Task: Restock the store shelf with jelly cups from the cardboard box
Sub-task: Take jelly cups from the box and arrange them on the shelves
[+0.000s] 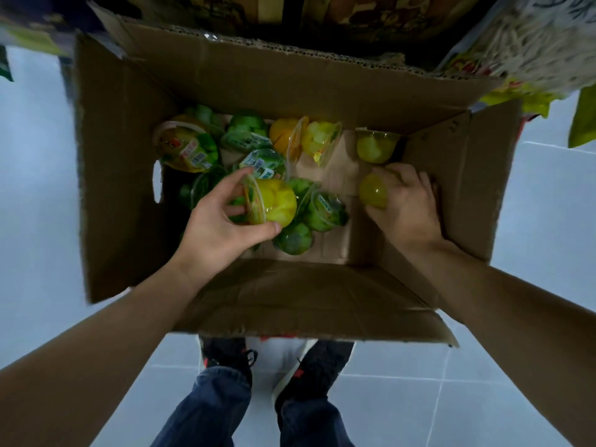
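An open cardboard box [122, 175] stands on the floor in front of me, with several jelly cups lying loose in it, green and yellow. My left hand [216, 227] is inside the box and grips a yellow jelly cup [274, 203] lying on its side, fingers over the rim and thumb under it. My right hand [406, 208] is at the right side of the box floor and holds a yellow-green jelly cup [374, 190] in its curled fingers. Another yellow-green cup [375, 145] stands just beyond it. A large yellow cup [187, 146] lies at the back left.
The box flaps stand open on all sides; the near flap [306, 298] folds toward me above my shoes [316, 366]. Packaged goods on the shelf [532, 43] hang beyond the box at the top right. Pale floor tiles [548, 204] lie on both sides.
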